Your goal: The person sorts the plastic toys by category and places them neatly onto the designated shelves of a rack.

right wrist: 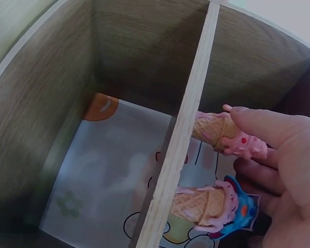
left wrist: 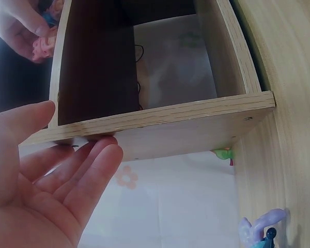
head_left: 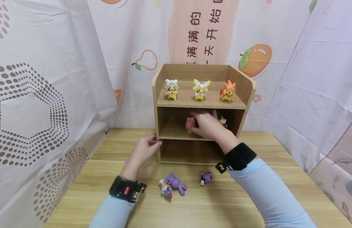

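Note:
My right hand (head_left: 208,126) is inside the middle compartment of a small wooden shelf (head_left: 156,126). Its thumb and fingers pinch a pink figurine on an ice-cream cone (right wrist: 215,132), which stands against the board. A second cone figurine, pink and blue (right wrist: 204,206), sits close beside it under the fingers. Farther right in the compartment is a green-headed figurine (head_left: 223,121), partly covered by the hand. My left hand (head_left: 143,148) touches the shelf's left side panel, fairly straight fingers along the outer face (left wrist: 88,165) and the thumb at the front edge.
Three yellow figurines in costumes, the middle one white-hooded (head_left: 200,89), stand on the top shelf. On the table (head_left: 193,209) lie a purple figurine (head_left: 176,182), a clown-like one (head_left: 166,189) and a purple-black one (head_left: 206,178). Something lilac (left wrist: 261,225) lies left of the shelf.

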`<control>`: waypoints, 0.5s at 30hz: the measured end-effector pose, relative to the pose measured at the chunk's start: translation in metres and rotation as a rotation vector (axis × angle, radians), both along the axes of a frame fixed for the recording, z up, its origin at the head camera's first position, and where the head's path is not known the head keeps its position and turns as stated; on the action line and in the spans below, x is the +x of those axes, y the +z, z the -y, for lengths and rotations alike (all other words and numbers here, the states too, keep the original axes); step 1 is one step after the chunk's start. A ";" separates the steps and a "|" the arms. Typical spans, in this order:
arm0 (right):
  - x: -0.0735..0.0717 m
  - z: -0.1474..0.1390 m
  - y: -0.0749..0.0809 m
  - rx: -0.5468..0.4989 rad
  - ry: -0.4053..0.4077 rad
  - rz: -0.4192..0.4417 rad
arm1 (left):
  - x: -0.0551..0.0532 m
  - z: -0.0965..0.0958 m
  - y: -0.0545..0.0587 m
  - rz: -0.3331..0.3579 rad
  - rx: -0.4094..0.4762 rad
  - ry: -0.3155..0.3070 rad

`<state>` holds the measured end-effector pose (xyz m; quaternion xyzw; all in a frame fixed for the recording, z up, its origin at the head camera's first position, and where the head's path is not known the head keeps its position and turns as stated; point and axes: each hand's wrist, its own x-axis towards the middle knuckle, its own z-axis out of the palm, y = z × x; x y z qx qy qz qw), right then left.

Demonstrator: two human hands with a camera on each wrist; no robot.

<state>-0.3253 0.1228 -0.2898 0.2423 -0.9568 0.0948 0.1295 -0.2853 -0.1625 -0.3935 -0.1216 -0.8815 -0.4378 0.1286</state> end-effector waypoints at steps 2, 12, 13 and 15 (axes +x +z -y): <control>0.002 0.000 0.001 0.001 -0.002 -0.013 | 0.000 0.000 0.000 -0.001 -0.002 0.000; 0.014 -0.001 0.003 0.029 0.031 -0.103 | 0.000 0.001 0.001 0.001 -0.010 0.000; 0.016 -0.002 0.002 0.028 0.034 -0.110 | 0.000 0.001 0.001 0.003 -0.010 0.000; 0.020 -0.004 0.001 0.018 0.043 -0.121 | 0.000 0.001 0.001 0.005 -0.010 -0.001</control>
